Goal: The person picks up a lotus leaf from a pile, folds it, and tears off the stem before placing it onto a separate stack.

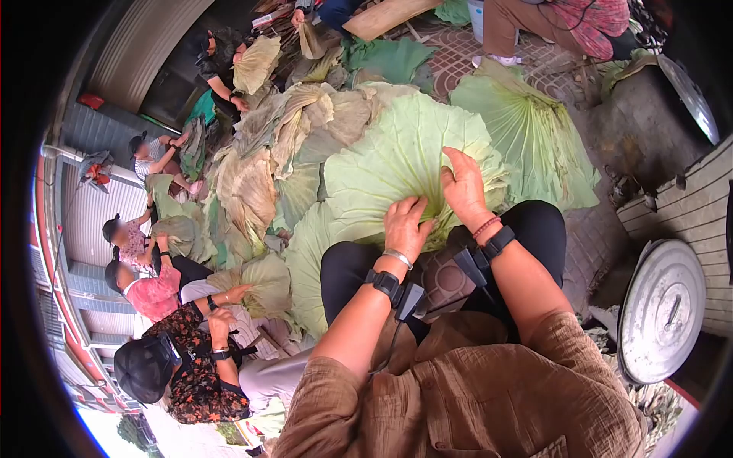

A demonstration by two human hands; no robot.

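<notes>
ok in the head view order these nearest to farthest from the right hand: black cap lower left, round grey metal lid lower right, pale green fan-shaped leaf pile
1. Pale green leaf pile, just right of the right hand
2. Grey metal lid, lower right
3. Black cap, far lower left

Soft, even daylight reaches me, with only faint shadows on the patterned paving (583, 237). White glare burns out the lower-left edge, while the upper-left doorway sinks into dimness. My fisheye view bends the shutters (101, 217) into curves inside a black rim; the seated people's faces are blurred.
</notes>
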